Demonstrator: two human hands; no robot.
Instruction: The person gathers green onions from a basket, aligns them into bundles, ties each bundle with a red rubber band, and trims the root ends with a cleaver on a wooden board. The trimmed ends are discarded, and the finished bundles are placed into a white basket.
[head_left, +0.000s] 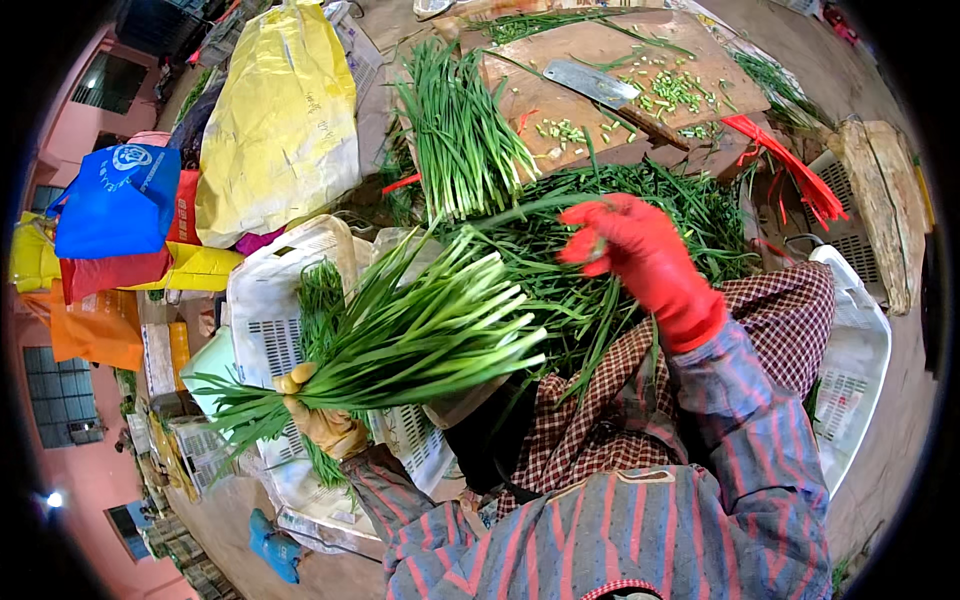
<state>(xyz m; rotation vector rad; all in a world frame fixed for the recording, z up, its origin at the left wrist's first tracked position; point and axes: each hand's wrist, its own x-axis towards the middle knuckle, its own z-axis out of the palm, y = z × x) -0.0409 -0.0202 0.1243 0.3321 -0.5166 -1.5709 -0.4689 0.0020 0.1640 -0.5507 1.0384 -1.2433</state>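
Note:
My left hand (322, 420), in a tan glove, grips a bunch of garlic chives (427, 322) near its leaf tips. The pale cut stems fan out to the right, over my lap. Above a heap of loose chive leaves (600, 300), my right hand (637, 255) wears a red rubber glove, its fingers curled. A blurred green leaf (532, 210) trails leftward from those fingers and appears pinched there. Beyond the heap, another chive bundle (465, 135) lies by the left edge of a wooden board (555, 90). A cleaver (600, 90) rests on the board among chopped stem ends (675, 90).
A white plastic basket (281, 300) with chives (322, 300) stands at my left, and another basket (847, 375) at my right. Red plastic ties (795, 165) hang off the board's right side. Yellow sacking (281, 127) and bags, one blue (120, 202), lie at the left.

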